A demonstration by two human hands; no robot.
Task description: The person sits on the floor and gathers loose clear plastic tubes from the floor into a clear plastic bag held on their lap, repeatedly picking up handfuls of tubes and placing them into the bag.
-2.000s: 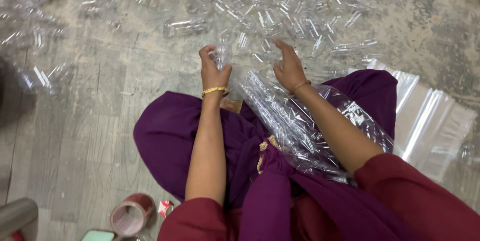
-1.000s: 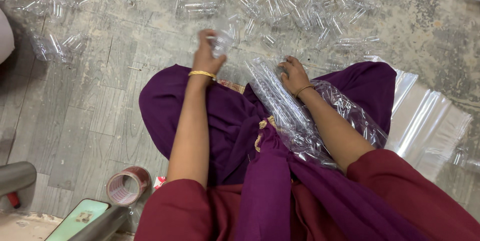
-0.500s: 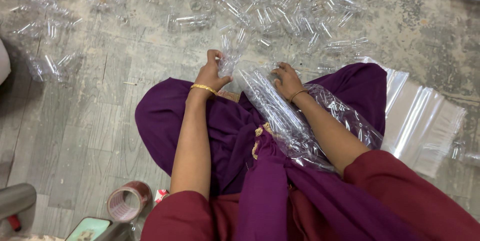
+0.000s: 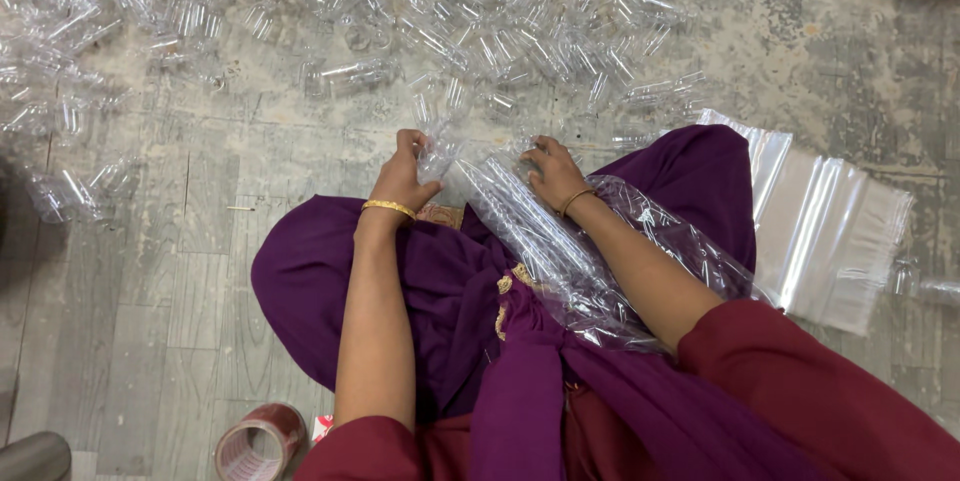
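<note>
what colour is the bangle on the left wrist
Gold: the bangle sits just below the left hand, clearest in the head view.

Worn grey floor tiles (image 4: 140,341) are lying underfoot, their surface showing pale, patchy scuffing toward the top, with even, soft light falling across them.
</note>
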